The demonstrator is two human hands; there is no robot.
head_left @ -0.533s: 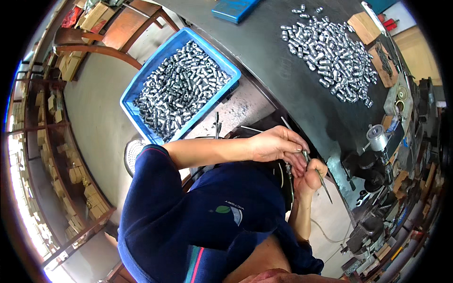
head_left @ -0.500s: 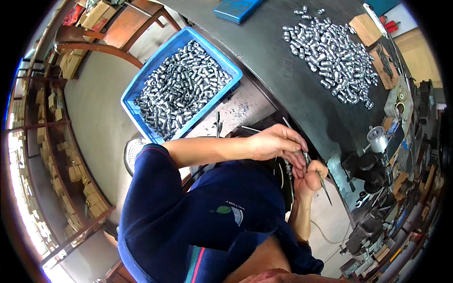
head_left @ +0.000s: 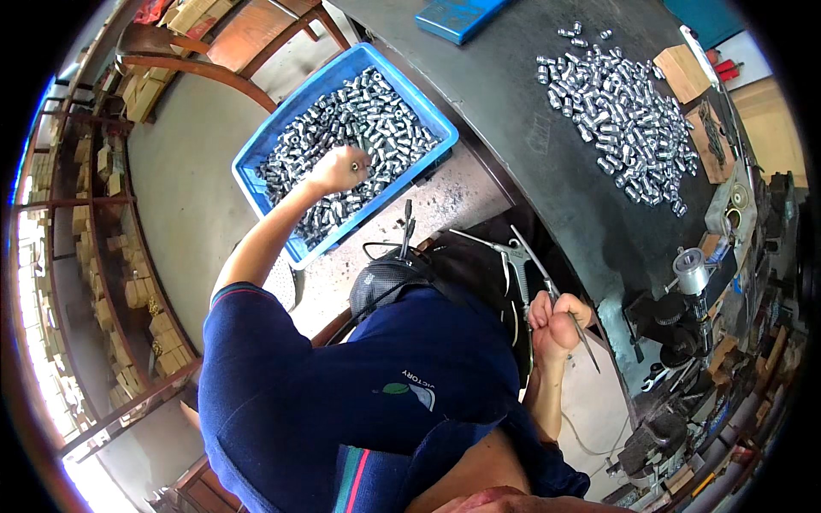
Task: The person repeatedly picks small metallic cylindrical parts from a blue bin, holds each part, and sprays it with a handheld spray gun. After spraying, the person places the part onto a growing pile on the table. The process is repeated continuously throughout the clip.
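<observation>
My left hand (head_left: 340,169) is over the blue plastic bin (head_left: 248,162), its fingers closed on a small metal fitting (head_left: 356,166) whose round open end shows. Below it, the bin is heaped with silvery metal fittings (head_left: 398,128). My right hand (head_left: 558,323) is beside the workbench edge, closed around a slim metal file (head_left: 590,350). One end of the file tapers to a point below the fist; its other end rises past my fingers. Near that hand, a grey-handled tool (head_left: 520,265) lies by my lap.
On the dark workbench (head_left: 496,103) lies a pile of shiny fittings (head_left: 620,124). A blue case (head_left: 457,17) is at its far edge. Wooden blocks (head_left: 682,75) and a machine with a metal cylinder (head_left: 689,267) stand along the right. A wooden chair (head_left: 248,43) is behind the bin.
My left hand has left my right hand and moved up and left to the bin. My right hand keeps its grip on the file, nearly in place. The view has shifted slightly.
</observation>
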